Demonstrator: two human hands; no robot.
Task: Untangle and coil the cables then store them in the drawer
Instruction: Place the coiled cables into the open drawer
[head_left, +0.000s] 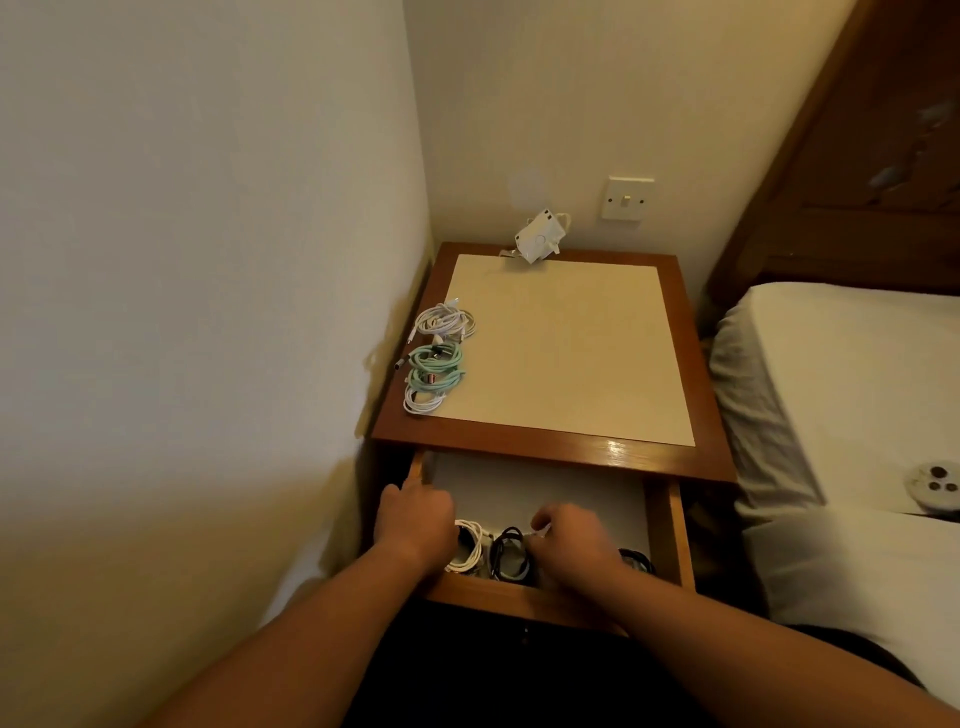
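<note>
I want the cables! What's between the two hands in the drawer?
In the head view, a white coiled cable and a black coiled cable lie between the left hand and the right hand.

1. The left hand (415, 522) and right hand (574, 543) reach knuckles-up into the open wooden drawer (670, 540).
2. A coiled white cable (470, 545) and a coiled black cable (511, 553) lie by the drawer's front edge.
3. Mint-green coiled cables (435, 371) sit along the wooden nightstand's (550, 452) left edge.

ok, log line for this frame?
drawer: open | inside: white coil, black coils | left hand, right hand: in drawer, grip unclear | table: four coils unstored
</note>
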